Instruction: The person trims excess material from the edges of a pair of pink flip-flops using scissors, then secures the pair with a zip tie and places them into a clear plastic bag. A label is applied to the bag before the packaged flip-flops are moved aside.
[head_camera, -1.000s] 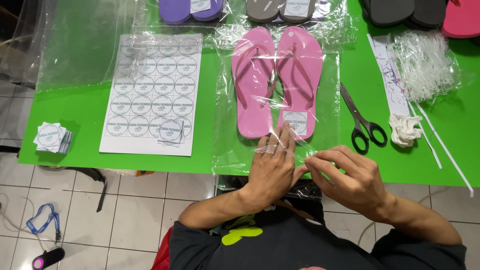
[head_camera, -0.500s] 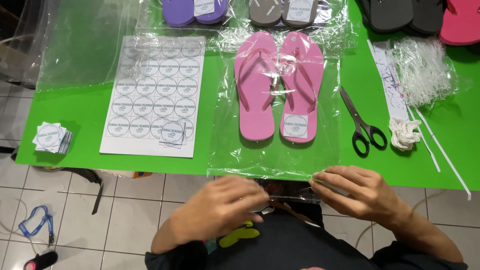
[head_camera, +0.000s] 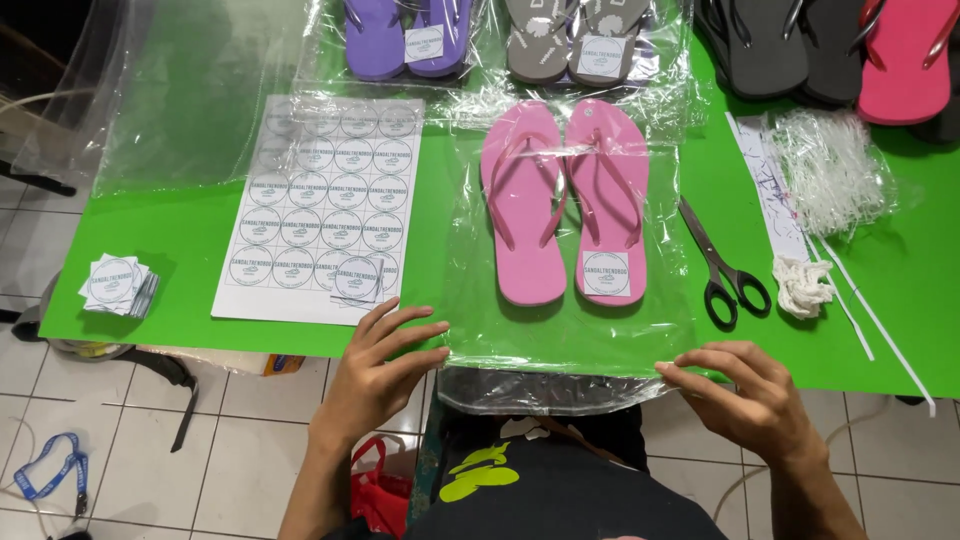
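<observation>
A pair of pink flip-flops (head_camera: 562, 200) lies inside a clear plastic bag (head_camera: 570, 340) on the green table (head_camera: 180, 250), with a white round-printed label on the right sandal's heel. My left hand (head_camera: 385, 370) rests at the bag's near left corner, fingers spread, touching the plastic at the table edge. My right hand (head_camera: 745, 395) pinches the bag's near right corner. The bag's open end hangs over the table's front edge toward my lap.
A white sheet of round stickers (head_camera: 320, 205) lies left of the bag, a small stack of cut labels (head_camera: 118, 283) further left. Black scissors (head_camera: 725, 265), a crumpled white scrap (head_camera: 800, 285) and clear strips (head_camera: 830, 170) lie to the right. Bagged purple, grey, black and red sandals line the far edge.
My hands have moved apart from the middle of the bag's near edge to its two corners, spreading the bag's open end flat along the table's front edge.
</observation>
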